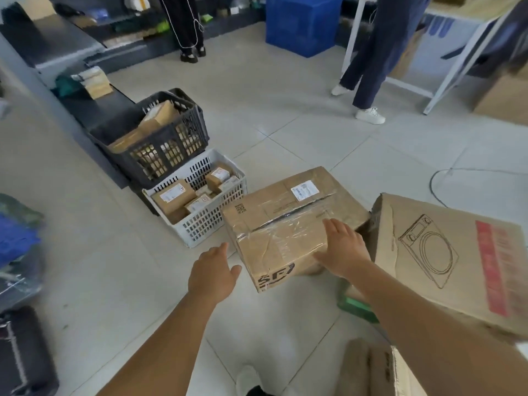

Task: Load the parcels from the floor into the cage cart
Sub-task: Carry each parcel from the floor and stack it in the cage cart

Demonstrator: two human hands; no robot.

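A taped brown cardboard parcel (281, 221) with a white label and black lettering lies on the tiled floor in front of me. My right hand (341, 248) lies flat on its near right top corner, fingers straight. Just left of the parcel's near edge my left hand (213, 271) hovers with its fingers spread, apart from the cardboard. A larger carton printed with a washing machine drawing (445, 252) stands tilted to the right of the parcel. No cage cart is in view.
A white slatted crate (228, 207) with small parcels stands left of the parcel, a black crate (163, 155) of boxes behind it. Two people stand at the back by a blue bin (303, 24) and a white table frame (440, 92). Bags lie far left.
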